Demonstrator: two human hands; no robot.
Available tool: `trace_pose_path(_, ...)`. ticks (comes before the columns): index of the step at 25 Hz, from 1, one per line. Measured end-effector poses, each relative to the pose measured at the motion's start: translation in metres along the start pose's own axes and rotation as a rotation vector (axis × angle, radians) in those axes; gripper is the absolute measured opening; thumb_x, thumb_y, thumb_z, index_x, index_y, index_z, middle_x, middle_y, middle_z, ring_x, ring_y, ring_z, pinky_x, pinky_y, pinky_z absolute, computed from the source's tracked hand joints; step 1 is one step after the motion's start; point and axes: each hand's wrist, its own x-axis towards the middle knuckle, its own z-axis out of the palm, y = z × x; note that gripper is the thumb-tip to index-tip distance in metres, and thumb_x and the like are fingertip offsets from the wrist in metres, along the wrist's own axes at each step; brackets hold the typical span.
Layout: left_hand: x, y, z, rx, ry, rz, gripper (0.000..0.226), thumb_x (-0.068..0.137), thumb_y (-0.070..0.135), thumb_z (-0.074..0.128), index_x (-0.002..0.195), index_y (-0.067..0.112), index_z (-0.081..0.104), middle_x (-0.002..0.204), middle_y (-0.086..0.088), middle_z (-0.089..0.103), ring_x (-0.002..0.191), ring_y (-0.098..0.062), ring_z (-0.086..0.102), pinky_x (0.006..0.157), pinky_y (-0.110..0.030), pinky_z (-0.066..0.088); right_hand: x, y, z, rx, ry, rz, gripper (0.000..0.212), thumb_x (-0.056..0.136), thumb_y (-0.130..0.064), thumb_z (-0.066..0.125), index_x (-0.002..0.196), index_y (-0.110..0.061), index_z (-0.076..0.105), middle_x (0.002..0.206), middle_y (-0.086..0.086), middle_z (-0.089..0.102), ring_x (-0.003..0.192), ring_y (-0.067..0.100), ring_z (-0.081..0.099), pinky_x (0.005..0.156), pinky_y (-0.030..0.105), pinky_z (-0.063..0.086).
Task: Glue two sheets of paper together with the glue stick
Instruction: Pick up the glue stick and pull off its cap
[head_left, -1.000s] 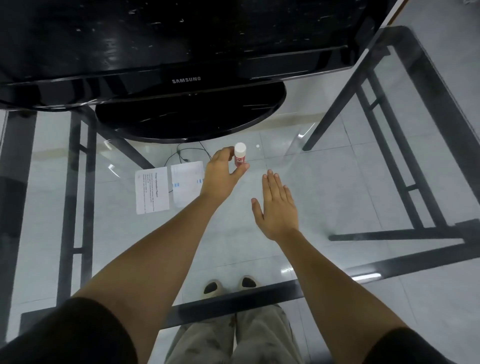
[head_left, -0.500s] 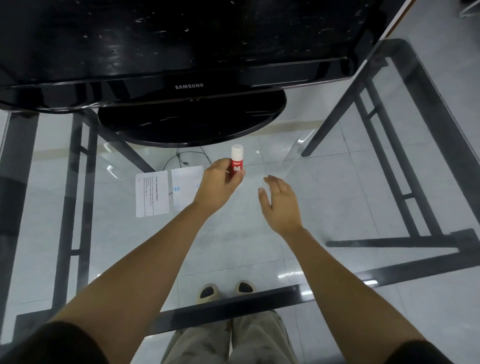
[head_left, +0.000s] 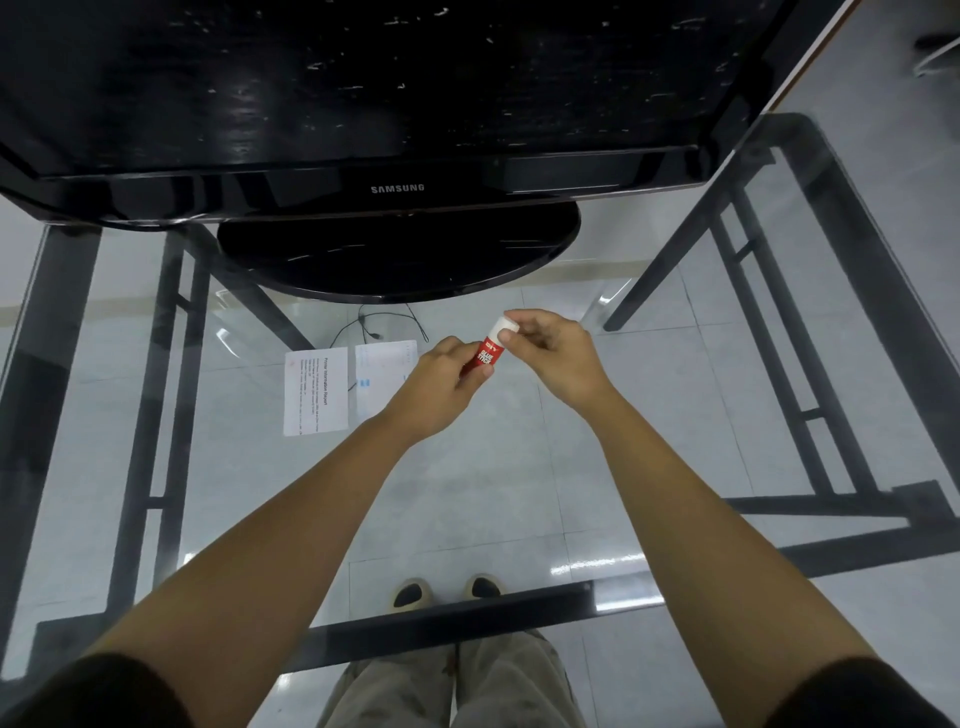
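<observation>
A red glue stick (head_left: 489, 354) with a white cap (head_left: 505, 326) is held tilted above the glass table. My left hand (head_left: 441, 387) grips its red body. My right hand (head_left: 551, 358) pinches the white cap between thumb and fingers. Two small paper sheets lie side by side on the glass to the left: a printed sheet (head_left: 315, 391) and a paler sheet (head_left: 383, 371), whose right edge is hidden behind my left hand.
A black Samsung monitor (head_left: 395, 188) on a round base (head_left: 397, 260) stands at the back of the glass table (head_left: 519, 493). The table's dark metal frame (head_left: 810, 332) shows through the glass. My feet and a cable are visible on the floor below.
My left hand lifted the glue stick off the glass and tilted it. My right hand rose from flat on the table and closed on the cap.
</observation>
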Motion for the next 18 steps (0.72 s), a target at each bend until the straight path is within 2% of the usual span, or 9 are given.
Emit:
trace_pose_path(3,-0.001,0.001,-0.003,0.006,0.0,0.01,0.03,0.095,0.029,0.046,0.114,0.008,0.056,0.089,-0.004,0.047,0.078,-0.018,0.048,0.069,-0.025,0.034,0.002,-0.003,0.001,0.008,-0.008,0.015,0.016,0.086,-0.019,0.066,0.101,-0.018,0.065,0.098,0.003,0.067,0.095,0.017,0.064,0.087,0.025,0.051)
trace_pose_path(5,0.001,0.0,-0.006,0.004,0.005,0.009,0.03,0.095,0.03,0.046,0.112,0.008,0.057,0.089,-0.004,0.048,0.078,-0.018,0.048,0.069,-0.025,0.034,0.006,-0.009,0.002,-0.001,0.008,0.015,0.016,0.087,-0.019,0.064,0.102,-0.015,0.065,0.098,0.002,0.067,0.094,0.016,0.063,0.086,0.022,0.051)
trace_pose_path(9,-0.006,-0.015,-0.011,0.049,-0.03,-0.034,0.028,0.095,0.03,0.045,0.109,0.008,0.056,0.088,-0.005,0.048,0.08,-0.019,0.049,0.071,-0.025,0.034,0.021,-0.024,-0.012,0.101,0.175,-0.019,0.012,0.088,-0.023,0.063,0.1,-0.025,0.062,0.092,-0.01,0.065,0.085,0.001,0.062,0.064,0.006,0.047)
trace_pose_path(11,-0.013,-0.022,-0.013,0.039,-0.022,-0.08,0.03,0.095,0.03,0.046,0.113,0.008,0.055,0.089,-0.004,0.048,0.081,-0.018,0.048,0.072,-0.024,0.033,0.028,-0.022,-0.017,0.016,0.17,-0.041,0.016,0.085,-0.022,0.066,0.101,-0.024,0.063,0.094,-0.009,0.065,0.084,-0.002,0.061,0.061,0.004,0.045)
trace_pose_path(13,-0.017,-0.025,-0.014,0.024,-0.002,-0.097,0.031,0.095,0.03,0.046,0.115,0.008,0.055,0.09,-0.003,0.047,0.081,-0.017,0.047,0.072,-0.023,0.032,0.033,-0.009,-0.011,-0.159,0.12,-0.057,0.021,0.082,-0.018,0.069,0.103,-0.017,0.064,0.099,-0.004,0.065,0.08,-0.002,0.059,0.066,0.002,0.043)
trace_pose_path(15,-0.017,-0.025,-0.016,0.02,0.014,-0.094,0.03,0.095,0.03,0.046,0.114,0.009,0.055,0.089,-0.002,0.046,0.08,-0.016,0.048,0.07,-0.023,0.033,0.034,0.007,0.0,-0.301,0.078,-0.065,0.028,0.082,-0.015,0.07,0.109,-0.01,0.062,0.105,0.003,0.064,0.083,0.004,0.059,0.074,0.006,0.043)
trace_pose_path(18,-0.015,-0.025,-0.019,0.017,0.034,-0.09,0.03,0.095,0.031,0.046,0.114,0.01,0.055,0.089,-0.001,0.046,0.078,-0.014,0.047,0.069,-0.022,0.034,0.039,0.026,0.01,-0.446,0.052,-0.081,0.03,0.083,-0.013,0.068,0.111,-0.007,0.059,0.111,0.008,0.064,0.096,0.017,0.061,0.083,0.023,0.047)
